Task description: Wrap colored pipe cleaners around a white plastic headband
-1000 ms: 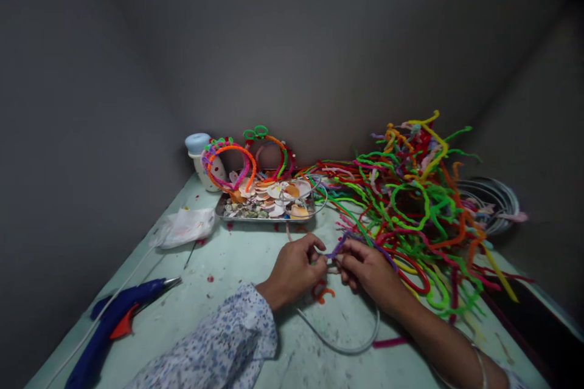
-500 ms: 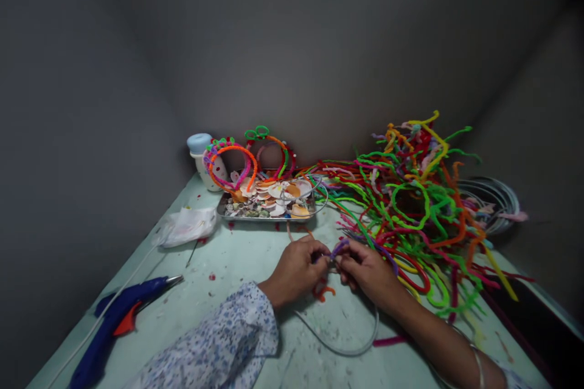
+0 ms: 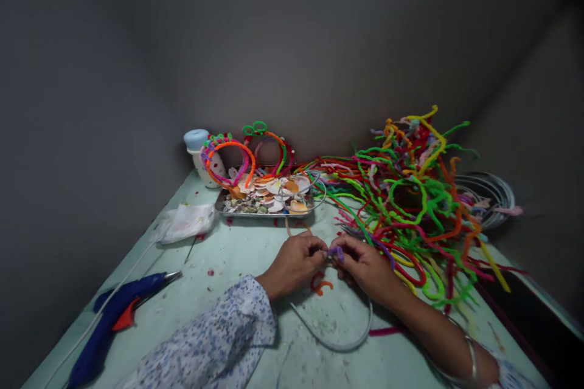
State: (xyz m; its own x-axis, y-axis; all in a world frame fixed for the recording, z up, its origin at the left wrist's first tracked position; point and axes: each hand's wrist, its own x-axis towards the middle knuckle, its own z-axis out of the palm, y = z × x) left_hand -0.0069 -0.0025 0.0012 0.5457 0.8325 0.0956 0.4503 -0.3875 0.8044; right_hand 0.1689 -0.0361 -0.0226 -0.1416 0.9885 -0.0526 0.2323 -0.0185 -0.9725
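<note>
Both hands meet above the middle of the table, fingertips nearly touching. Between them a short purple pipe cleaner shows, bent into a small curl. My left hand pinches one side of it with thumb and forefinger. Closed on its other side is my right hand, its lower fingers tucked under. A grey wire loop hangs below, running up under both hands; its upper ends are hidden. Beneath the fingers lies a curled orange pipe cleaner piece.
A metal tray of shells stands behind, with decorated headbands and a lidded bottle. Tangled pipe cleaners and a wire coil fill the right. At left are a blue glue gun, its cord and a plastic bag.
The purple pipe cleaner's end has turned from slanting upward to curling down between my fingers. My hands stay close together; the whole view has shifted slightly.
</note>
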